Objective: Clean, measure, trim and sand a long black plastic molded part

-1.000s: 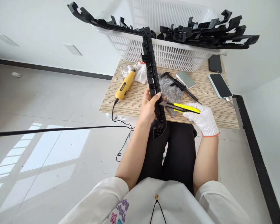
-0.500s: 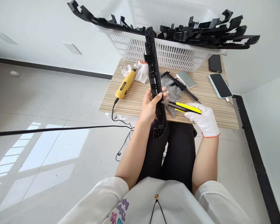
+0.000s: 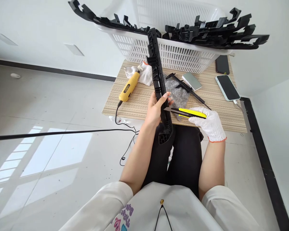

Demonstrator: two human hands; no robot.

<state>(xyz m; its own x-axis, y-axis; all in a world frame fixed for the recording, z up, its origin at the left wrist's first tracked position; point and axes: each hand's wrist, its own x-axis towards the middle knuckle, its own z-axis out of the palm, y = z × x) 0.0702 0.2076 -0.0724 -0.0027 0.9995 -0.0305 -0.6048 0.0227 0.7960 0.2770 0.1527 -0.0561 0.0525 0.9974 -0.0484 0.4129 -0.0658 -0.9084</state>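
My bare left hand (image 3: 156, 107) is wrapped around a long black plastic trim part (image 3: 155, 69), its thumb across the ribbed face. The part stands lengthwise away from me, its lower end above my lap and its far end by the basket. In my right hand (image 3: 208, 122), which wears a white knit glove, is a yellow and black utility knife (image 3: 191, 112). Its blade points left and lies over the trim part just below my left thumb; whether it touches the plastic I cannot tell.
Behind stands a white basket (image 3: 183, 57) with several black plastic parts (image 3: 207, 33) across its rim. On the wooden table (image 3: 139, 106) lie a yellow corded rotary tool (image 3: 130, 87), a glove (image 3: 147, 75), black calipers (image 3: 189, 88), grey cloth (image 3: 177, 96), a silver box (image 3: 192, 81) and two phones (image 3: 227, 88).
The utility knife has moved left, and its blade now lies over the black trim part. My left hand keeps its hold, while the part's far end has shifted slightly left.
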